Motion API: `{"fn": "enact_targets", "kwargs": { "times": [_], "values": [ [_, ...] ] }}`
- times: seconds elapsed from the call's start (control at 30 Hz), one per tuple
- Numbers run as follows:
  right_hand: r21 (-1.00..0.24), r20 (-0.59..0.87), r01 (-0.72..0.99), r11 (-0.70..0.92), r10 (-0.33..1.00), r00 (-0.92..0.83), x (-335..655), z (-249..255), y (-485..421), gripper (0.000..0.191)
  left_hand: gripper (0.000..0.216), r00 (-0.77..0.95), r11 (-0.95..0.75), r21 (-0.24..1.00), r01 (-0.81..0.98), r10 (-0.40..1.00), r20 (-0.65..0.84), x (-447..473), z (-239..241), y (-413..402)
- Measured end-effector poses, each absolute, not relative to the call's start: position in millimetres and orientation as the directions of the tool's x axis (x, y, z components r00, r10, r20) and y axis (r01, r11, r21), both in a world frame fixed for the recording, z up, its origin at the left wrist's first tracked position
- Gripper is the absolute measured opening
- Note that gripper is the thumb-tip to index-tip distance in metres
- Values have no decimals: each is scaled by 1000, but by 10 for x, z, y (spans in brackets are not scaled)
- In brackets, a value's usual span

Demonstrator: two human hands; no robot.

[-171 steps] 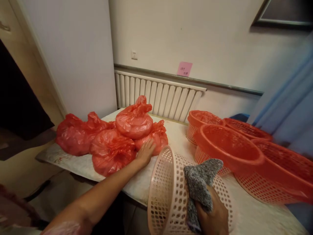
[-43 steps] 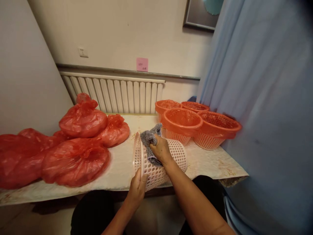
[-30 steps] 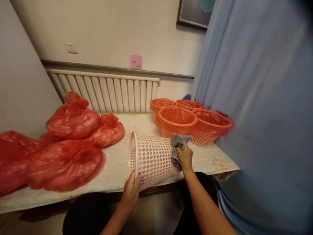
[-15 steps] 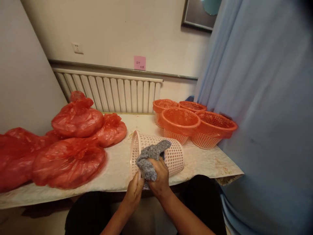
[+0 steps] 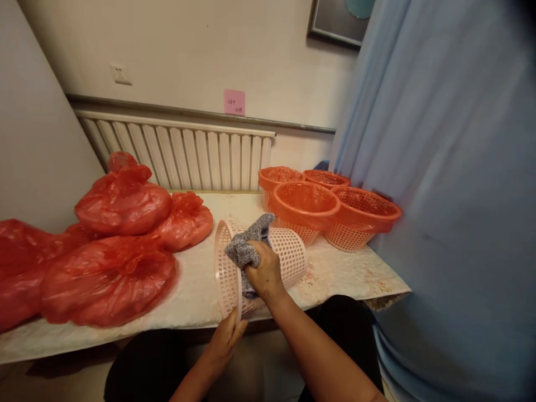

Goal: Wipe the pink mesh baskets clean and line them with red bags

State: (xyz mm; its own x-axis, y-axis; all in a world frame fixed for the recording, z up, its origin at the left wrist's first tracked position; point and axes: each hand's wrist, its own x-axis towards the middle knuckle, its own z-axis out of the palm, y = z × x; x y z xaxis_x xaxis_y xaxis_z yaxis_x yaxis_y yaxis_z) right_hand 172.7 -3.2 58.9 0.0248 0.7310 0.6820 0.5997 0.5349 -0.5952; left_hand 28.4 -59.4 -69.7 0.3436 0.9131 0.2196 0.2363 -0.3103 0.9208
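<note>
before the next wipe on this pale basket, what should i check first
1. Left hand grips the rim of the pale basket: ok.
2. Right hand presses the grey cloth on the basket's side: ok.
3. Basket fully supported by the table: cannot tell, its rim sits at the front edge.
4. Gap to the orange baskets: cannot tell, they look very close.
5. Red bags apart from the basket's mouth: ok.
</note>
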Motion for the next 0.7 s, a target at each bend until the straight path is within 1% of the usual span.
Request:
{"fn": "enact_targets", "kwargs": {
  "times": [0.1, 0.13, 0.27, 0.37, 0.43, 0.5, 0.57, 0.7],
  "values": [
    [-573, 699, 612, 546, 714, 18, 1734, 550, -63, 31, 42, 371, -319, 924, 212, 901, 226, 304, -478, -526],
    [-564, 705, 616, 550, 709, 13, 1736, 543, -76, 31, 44, 347, -315, 927, 203, 908, 233, 330, -378, -495],
    [-535, 712, 636, 556, 702, -15, 1765, 527, -102, 27, 50, 166, -291, 948, 131, 949, 268, 496, -18, -373],
    [-527, 699, 657, 539, 714, -25, 1847, 487, -38, 27, 48, 88, -293, 947, 130, 955, 283, 602, 92, -346],
    [-529, 691, 671, 520, 723, -15, 1955, 437, 65, 28, 47, 62, -270, 952, 143, 962, 264, 630, 92, -364],
    [-546, 678, 688, 478, 734, 28, 2123, 376, 199, 27, 49, 59, -226, 962, 151, 974, 219, 632, 66, -395],
    [-575, 655, 713, 402, 748, 106, 2353, 309, 331, 25, 51, 72, -199, 967, 158, 979, 189, 629, 39, -427],
    [-638, 596, 745, 194, 737, 319, 2879, 160, 450, 22, 52, 71, -217, 964, 152, 975, 209, 643, 16, -472]
  ]
}}
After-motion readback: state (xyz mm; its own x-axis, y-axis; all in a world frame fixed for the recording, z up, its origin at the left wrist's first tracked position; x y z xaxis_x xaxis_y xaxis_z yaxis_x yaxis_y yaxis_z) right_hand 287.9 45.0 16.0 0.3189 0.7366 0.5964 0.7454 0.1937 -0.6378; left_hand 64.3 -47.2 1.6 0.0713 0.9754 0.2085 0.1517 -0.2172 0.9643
